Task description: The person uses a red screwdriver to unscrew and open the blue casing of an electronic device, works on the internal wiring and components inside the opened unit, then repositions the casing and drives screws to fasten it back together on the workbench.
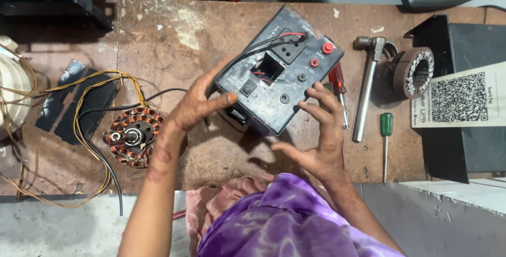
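Black and boxy, a metal electrical unit [276, 75] sits tilted at the centre of the frame on a worn brown workbench [174, 35], its face showing a socket, a square cut-out with wires inside, a red knob and small round fittings. The left hand [197, 104] grips its left edge, thumb laid across the face and the fingers hidden behind the casing. The right hand [321, 130] is spread, fingertips touching the lower right corner of the box; how firmly they press cannot be told. The box's lower side is hidden by the hands and its own shadow.

Left of centre lies a copper-wound stator [134, 136], with yellow wires [79, 99] and a black cable [105, 167] looping off toward the left edge, where a pale round object is cut off. Just right of the box, a red-handled screwdriver [337, 80] is partly covered by the right fingers. Further right lie a steel hammer [366, 85], a green-handled screwdriver [386, 130] and a second wound core [414, 72], its back half lost in shadow. A white card with a square code pattern [464, 101] runs off the right edge. Purple cloth [284, 220] fills the bottom centre.
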